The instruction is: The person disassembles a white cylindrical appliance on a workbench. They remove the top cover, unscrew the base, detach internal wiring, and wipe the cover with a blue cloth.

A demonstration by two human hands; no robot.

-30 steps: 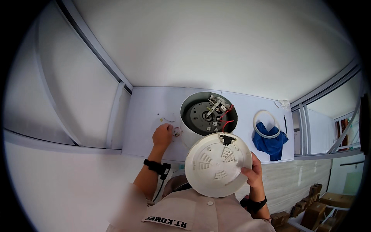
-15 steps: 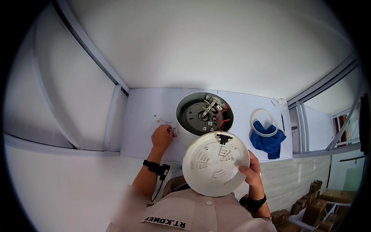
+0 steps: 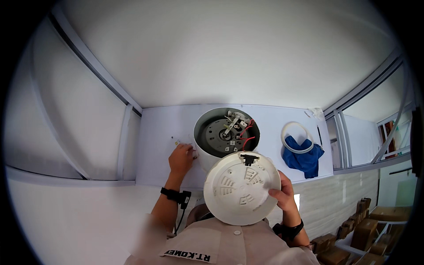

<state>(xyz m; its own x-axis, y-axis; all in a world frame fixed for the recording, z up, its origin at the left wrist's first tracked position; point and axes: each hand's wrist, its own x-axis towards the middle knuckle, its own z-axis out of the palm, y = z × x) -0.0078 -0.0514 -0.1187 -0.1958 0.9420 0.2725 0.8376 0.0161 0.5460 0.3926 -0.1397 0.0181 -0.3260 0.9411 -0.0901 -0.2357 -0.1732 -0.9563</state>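
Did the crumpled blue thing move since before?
No, the crumpled blue thing shows no shift against the right edge of the white table; the view shifted.

Blue cloth (image 3: pixel 304 162) at my one o'clock, white ring (image 3: pixel 297 151) partly over it; thin dark stick (image 3: pixel 320 136) near, crumpled white wrap (image 3: pixel 316 113) beyond. Brown cartons (image 3: pixel 365 233), my three o'clock.
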